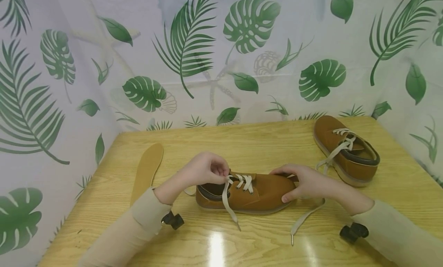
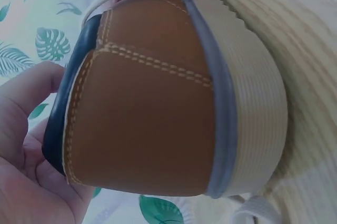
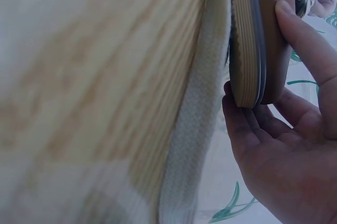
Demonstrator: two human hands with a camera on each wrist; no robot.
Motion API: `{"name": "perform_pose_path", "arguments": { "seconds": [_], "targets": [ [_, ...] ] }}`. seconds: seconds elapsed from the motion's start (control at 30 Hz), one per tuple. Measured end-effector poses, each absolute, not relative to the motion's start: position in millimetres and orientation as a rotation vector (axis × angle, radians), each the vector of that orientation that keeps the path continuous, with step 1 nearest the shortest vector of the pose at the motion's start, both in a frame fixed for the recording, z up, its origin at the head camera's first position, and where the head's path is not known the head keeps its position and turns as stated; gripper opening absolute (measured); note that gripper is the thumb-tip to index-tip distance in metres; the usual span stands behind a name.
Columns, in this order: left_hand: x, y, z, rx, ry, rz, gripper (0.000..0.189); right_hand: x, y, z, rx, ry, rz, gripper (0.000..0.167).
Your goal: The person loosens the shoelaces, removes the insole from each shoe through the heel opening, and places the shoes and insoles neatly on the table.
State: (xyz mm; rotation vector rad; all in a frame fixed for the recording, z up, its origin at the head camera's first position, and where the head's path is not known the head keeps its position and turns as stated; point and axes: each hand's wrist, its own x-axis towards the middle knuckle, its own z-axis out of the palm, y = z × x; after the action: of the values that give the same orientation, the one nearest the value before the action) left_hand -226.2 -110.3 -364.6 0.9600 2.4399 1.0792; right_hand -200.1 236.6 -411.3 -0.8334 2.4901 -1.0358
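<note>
A brown leather shoe [image 1: 266, 190] with a tan ribbed sole [image 2: 260, 92] lies on the table, its toe to the right. At its opening my left hand [image 1: 207, 169] pinches the cream shoelace [image 1: 225, 199] by the top eyelets. One loose lace end hangs over the near side. My right hand [image 1: 306, 182] grips the toe, thumb on the near side and fingers round the far side. In the right wrist view, that hand's fingers [image 3: 247, 129] curl about the toe end. The heel [image 2: 142, 129] fills the left wrist view and partly hides my left hand.
Another brown shoe [image 1: 346, 151], laced in cream, stands at the back right. A tan insole [image 1: 149, 169] lies at the left. Near my right hand a loose lace [image 1: 304, 219] trails over the wooden table [image 1: 263, 244]. Leaf-printed cloth [image 1: 214, 86] surrounds the back and sides.
</note>
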Motion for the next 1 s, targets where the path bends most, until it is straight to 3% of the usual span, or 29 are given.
{"name": "perform_pose_path", "arguments": {
  "seconds": [0.33, 0.63, 1.0],
  "targets": [
    [-229.4, -111.8, -368.4, 0.819, 2.275, 1.297, 0.005, -199.0, 236.8, -409.6, -0.803, 2.454, -1.067, 0.072],
    [-225.6, -105.7, -368.6, 1.017, 2.483, 1.011, 0.015, -198.8, 236.4, -410.0, -0.802, 2.447, -1.075, 0.072],
    [-221.0, -101.5, -364.6, 0.873, 2.478, 1.047, 0.011, -199.1, 235.8, -410.3, -0.808, 2.441, -1.093, 0.073]
  ]
}}
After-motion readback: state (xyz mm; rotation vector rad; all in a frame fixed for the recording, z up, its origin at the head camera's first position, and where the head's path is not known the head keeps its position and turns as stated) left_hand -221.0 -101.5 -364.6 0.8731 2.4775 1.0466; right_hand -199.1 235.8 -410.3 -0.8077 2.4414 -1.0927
